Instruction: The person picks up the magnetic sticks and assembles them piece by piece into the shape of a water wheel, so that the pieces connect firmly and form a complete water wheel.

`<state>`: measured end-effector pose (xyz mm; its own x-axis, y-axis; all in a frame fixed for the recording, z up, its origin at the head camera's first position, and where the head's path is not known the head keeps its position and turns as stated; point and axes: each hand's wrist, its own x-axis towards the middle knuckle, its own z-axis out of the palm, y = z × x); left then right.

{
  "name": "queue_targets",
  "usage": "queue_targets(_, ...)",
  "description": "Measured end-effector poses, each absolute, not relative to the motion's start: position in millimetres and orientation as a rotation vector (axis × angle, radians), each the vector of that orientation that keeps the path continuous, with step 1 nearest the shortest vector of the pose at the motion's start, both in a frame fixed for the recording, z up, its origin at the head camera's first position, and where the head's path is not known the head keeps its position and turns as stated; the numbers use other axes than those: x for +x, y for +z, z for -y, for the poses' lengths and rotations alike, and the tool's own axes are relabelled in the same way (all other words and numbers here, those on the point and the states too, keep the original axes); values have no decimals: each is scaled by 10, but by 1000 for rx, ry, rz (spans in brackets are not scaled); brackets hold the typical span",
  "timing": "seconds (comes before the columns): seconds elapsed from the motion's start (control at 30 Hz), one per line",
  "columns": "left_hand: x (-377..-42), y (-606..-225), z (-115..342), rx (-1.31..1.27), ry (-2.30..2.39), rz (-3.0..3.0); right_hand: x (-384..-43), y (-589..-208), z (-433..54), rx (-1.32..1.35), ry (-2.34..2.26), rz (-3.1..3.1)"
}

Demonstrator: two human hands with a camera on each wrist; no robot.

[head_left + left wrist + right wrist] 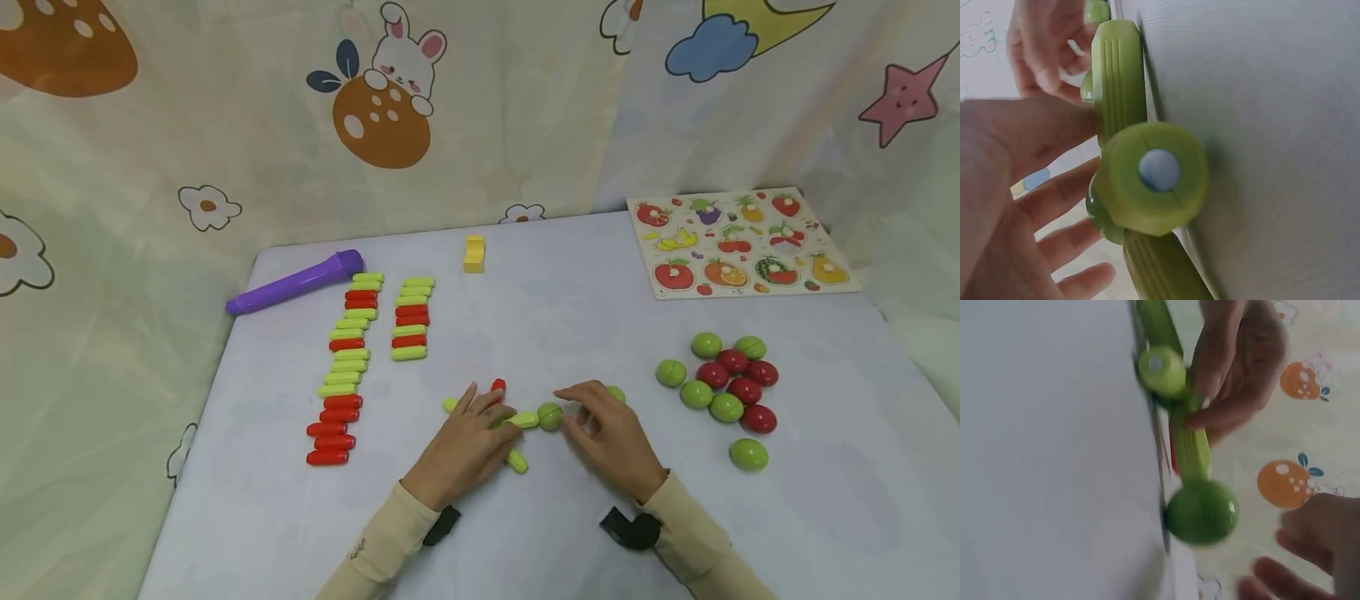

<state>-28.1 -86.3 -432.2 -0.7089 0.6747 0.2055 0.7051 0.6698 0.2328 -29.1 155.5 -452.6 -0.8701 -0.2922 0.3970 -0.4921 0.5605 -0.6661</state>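
My left hand point(468, 437) pinches a green ribbed stick point(1119, 78), thumb and fingers at its side. The stick belongs to a cluster of sticks spreading out from a green ball point(1102, 215) that my fingers partly cover. Out of the cluster point a red stick point(498, 385) and a green stick point(517, 461). Another green ball point(1202, 512) sits at the outer end of the pinched stick. Just right of that ball, my right hand point(611, 433) has its fingers loosely bent, holding nothing; a gap shows in the right wrist view. One more green ball point(617, 393) lies partly behind it.
Green and red sticks lie in a long column point(348, 367) and a shorter column point(411, 321) at left. Several green and red balls point(726, 407) are grouped at right. Farther back are a purple tube point(296, 283), yellow blocks point(474, 254) and a fruit puzzle board point(742, 242).
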Motion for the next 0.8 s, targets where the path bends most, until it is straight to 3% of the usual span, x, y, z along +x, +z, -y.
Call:
queue_targets(0.27, -295, -4303, 894, -917, -324, 2756, -392, -4494, -1874, 252, 808, 2670)
queue_targets(0.63, -314, -4332, 905, -958, -295, 2854, -383, -4483, -1906, 207, 999, 2853)
queue_targets(0.8, -330, -4331, 888, -1067, -432, 2896, -403, -4483, -1885, 309, 1214, 2767)
